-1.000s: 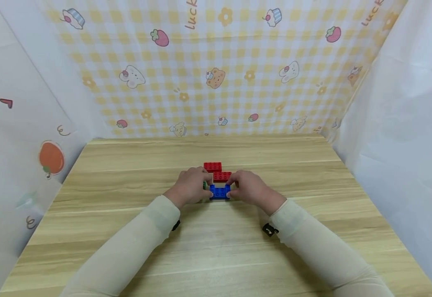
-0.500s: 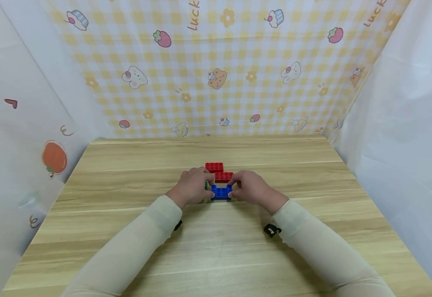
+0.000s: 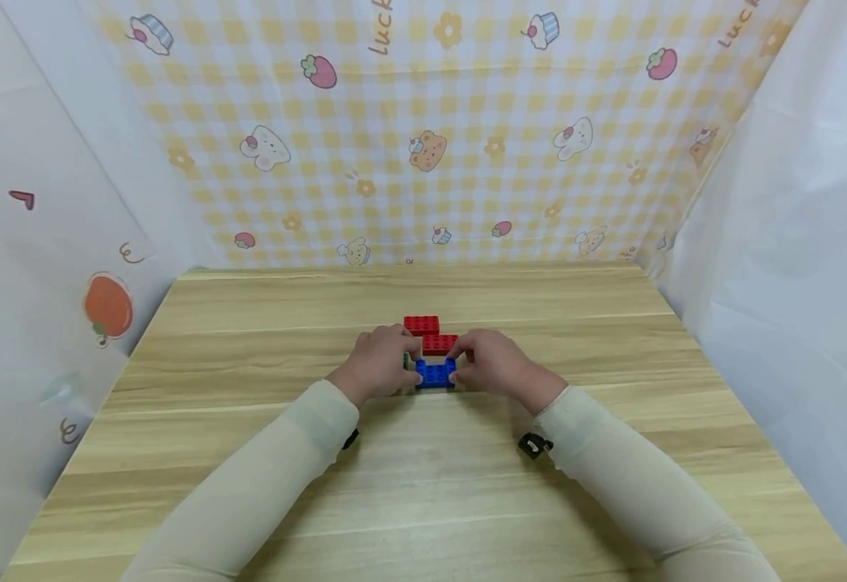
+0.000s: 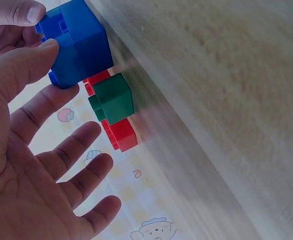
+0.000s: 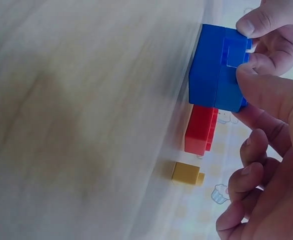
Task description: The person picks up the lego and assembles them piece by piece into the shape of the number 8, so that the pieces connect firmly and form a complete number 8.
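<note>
A blue block assembly (image 3: 435, 374) stands on the wooden table between the two hands, with raised pieces at both ends and studs in the middle. The left hand (image 3: 377, 363) pinches its left end between thumb and index finger; in the left wrist view the other fingers of the left hand (image 4: 51, 150) are spread. At the right end, the right hand (image 3: 495, 365) pinches the blue assembly (image 5: 216, 70) with thumb and index finger, its other fingers curled loosely in the right wrist view.
Behind the blue assembly lie two red bricks (image 3: 421, 325), one nearer and slightly right. A green brick (image 4: 114, 98) is beside the left hand, mostly hidden in the head view. The right wrist view shows a yellow brick (image 5: 185, 173). A patterned cloth (image 3: 394, 105) hangs behind the table.
The head view has shifted slightly. Both hands keep their grip on the blue assembly, with no clear movement against the table.
</note>
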The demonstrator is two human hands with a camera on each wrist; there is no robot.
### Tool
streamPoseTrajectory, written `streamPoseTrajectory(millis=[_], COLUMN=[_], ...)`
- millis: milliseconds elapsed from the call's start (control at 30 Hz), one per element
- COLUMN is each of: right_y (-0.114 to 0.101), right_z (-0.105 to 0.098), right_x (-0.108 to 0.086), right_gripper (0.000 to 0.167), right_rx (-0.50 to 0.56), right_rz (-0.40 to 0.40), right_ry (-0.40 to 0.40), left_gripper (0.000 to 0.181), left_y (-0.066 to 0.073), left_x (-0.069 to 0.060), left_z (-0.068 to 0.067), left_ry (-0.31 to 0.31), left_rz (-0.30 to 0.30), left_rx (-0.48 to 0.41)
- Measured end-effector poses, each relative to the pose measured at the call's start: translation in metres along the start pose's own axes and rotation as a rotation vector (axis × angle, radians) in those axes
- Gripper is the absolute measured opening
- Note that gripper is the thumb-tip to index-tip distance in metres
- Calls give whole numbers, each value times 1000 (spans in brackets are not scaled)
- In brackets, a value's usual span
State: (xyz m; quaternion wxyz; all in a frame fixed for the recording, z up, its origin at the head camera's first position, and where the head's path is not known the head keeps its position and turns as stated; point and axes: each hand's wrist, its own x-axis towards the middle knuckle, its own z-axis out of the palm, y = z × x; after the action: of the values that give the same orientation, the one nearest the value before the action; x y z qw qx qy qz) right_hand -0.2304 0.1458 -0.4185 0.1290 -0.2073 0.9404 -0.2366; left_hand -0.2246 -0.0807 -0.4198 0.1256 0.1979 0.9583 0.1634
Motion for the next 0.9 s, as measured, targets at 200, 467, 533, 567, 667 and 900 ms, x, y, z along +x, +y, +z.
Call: streamPoseTrajectory(millis=[200,467,533,567,667,900], right_y=[2,7,9,10,12,19], right_z=[-7,-19,-20,-20,-21,-18], right_x=[1,9,13,15,20,29], right_gripper=[33,32,33,33,35,37], right_rx=[27,43,28,25,15,-12], right_rz=[23,52,69,81,104,105], right_ry=[-12,72,74,76,61,33], left_gripper=[18,18,18,18,18,17], left_y=[0,2,1,1,1,0], left_x=[0,-2,-2,-1,-1,1], left_z=[0,-1,-1,0,0,2], left_ry=[6,9,11,11,15,15], left_rz=[2,11,9,8,7,0], left_rx=[-5,6,9,10,6,-2])
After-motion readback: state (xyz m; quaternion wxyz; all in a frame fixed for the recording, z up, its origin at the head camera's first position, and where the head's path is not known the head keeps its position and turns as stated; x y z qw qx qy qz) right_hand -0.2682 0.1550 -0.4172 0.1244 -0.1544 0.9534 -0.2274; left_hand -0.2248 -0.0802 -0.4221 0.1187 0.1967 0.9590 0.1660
